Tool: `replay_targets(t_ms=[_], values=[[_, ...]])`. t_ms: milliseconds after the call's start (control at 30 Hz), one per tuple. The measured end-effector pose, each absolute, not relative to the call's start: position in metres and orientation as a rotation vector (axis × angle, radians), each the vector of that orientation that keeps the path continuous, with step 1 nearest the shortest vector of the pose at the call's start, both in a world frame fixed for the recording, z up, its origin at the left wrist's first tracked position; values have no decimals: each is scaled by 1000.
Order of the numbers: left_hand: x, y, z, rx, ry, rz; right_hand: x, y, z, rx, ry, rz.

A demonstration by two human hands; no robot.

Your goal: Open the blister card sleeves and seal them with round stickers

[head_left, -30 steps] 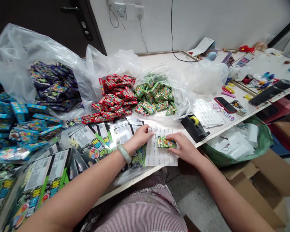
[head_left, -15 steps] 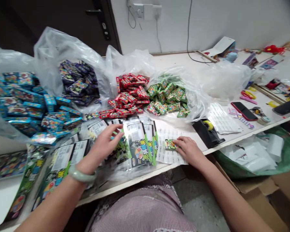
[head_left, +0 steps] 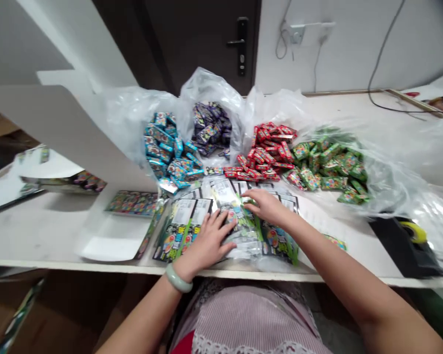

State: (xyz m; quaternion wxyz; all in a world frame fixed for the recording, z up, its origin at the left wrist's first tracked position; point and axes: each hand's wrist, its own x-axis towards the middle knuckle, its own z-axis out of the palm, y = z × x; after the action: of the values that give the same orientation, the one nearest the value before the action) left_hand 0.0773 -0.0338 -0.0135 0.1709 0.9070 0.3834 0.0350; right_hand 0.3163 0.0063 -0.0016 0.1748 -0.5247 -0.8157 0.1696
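My left hand [head_left: 217, 237] lies with spread fingers on a flat, printed plastic bag [head_left: 227, 194] with a white label and green edge. At the upper right edge of that bag, my right hand [head_left: 264, 205] has its fingers curled, pinching the edge. More printed bags [head_left: 177, 238] of the same kind overlap to the left, and others [head_left: 280, 241] lie under my right forearm. Partly hidden behind that forearm is a small green packet [head_left: 335, 242], near a white sticker sheet [head_left: 312, 214].
Behind the bags stand open clear sacks of blue packets [head_left: 166, 147], purple packets [head_left: 210, 128], red packets [head_left: 268, 152] and green packets [head_left: 332, 162]. A black tape dispenser [head_left: 398, 246] sits at right. A printed card box [head_left: 110, 241] stands open at left. The table's front edge [head_left: 243, 275] runs before me.
The view has swung left. My right hand has left the small green packet on the sticker sheet and moved left to the bags. My left hand has come down flat on the bag.
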Motion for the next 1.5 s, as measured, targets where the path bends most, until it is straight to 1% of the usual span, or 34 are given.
replay_targets(t_ms=[100, 200, 333, 500, 733, 833, 933, 1000, 1067, 1133, 1167, 1267, 1333, 1367, 1433, 1500], values=[[65, -38, -11, 2551, 1013, 107, 277, 49, -7, -1450, -2434, 464], [57, -41, -10, 2513, 965, 94, 253, 72, -8, -1463, -2563, 449], [53, -40, -14, 2490, 915, 137, 242, 78, -4, -1545, -2676, 435], [50, -38, -18, 2476, 872, 149, 243, 79, 3, -1667, -2682, 419], [51, -37, -23, 2455, 864, 161, 238, 87, 8, -1667, -2689, 473], [47, -34, -29, 2362, 861, 307, 244, 89, 17, -1698, -2636, 493], [45, -25, -33, 2113, 1029, 613, 259, 80, 39, -1707, -2550, 466], [50, -18, -27, 1905, 1166, 812, 271, 66, 59, -1702, -2485, 427], [62, -11, -12, 1752, 1179, 917, 283, 47, 77, -1665, -2374, 443], [76, -7, 9, 1716, 1119, 927, 293, 26, 87, -1581, -2188, 563], [83, -7, 20, 1747, 1091, 912, 298, 16, 90, -1516, -2084, 693], [94, -12, 44, 1984, 1032, 831, 311, -7, 84, -1287, -1892, 1234], [94, -17, 50, 2189, 953, 730, 317, -18, 75, -1203, -1882, 1483], [92, -18, 50, 2289, 909, 672, 318, -22, 71, -1211, -1890, 1522], [88, -18, 48, 2482, 851, 603, 320, -27, 64, -1254, -1824, 1474], [84, -17, 45, 2662, 858, 632, 320, -31, 60, -1188, -1753, 1454]])
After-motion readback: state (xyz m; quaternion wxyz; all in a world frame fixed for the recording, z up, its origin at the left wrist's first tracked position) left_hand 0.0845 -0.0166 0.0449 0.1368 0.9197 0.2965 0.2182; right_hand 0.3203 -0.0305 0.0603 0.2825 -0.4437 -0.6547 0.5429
